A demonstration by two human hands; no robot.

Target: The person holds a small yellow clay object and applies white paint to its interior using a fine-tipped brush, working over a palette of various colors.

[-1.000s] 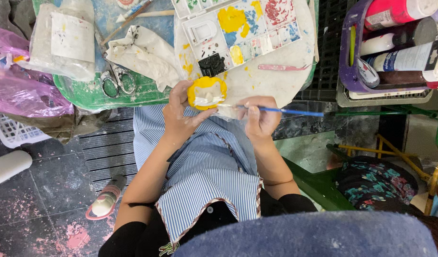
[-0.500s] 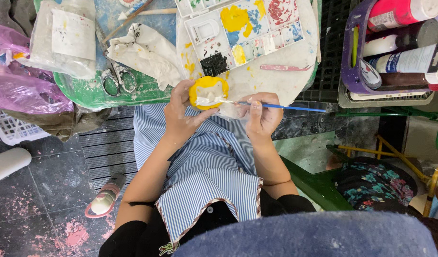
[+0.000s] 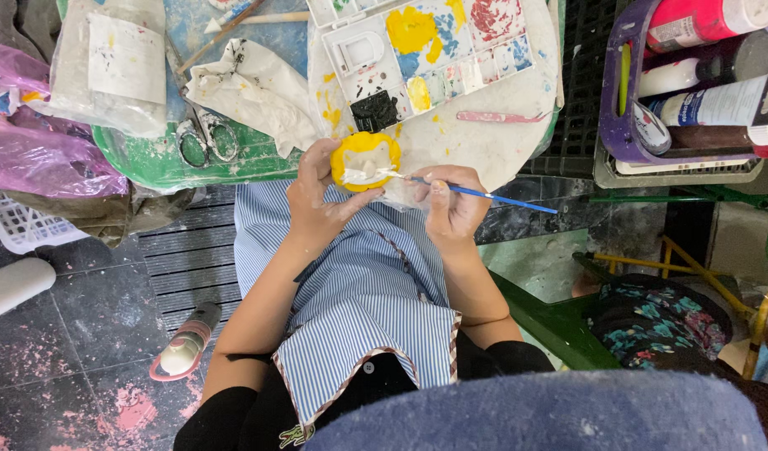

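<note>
**Painting a small yellow figure**

Seen from above, the left hand cups a small yellow figure over the lap, at the near edge of the green table. The right hand pinches a blue paintbrush, its tip touching the figure's white centre. Just beyond the figure lies a white paint palette with yellow, blue and red patches. Scissors lie to the left.

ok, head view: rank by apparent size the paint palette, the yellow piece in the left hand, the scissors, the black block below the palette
1. Paint palette, clearly largest.
2. Yellow piece and scissors look close; the left hand hides part of the piece, so no ranking between them.
3. Black block, smallest.
</note>
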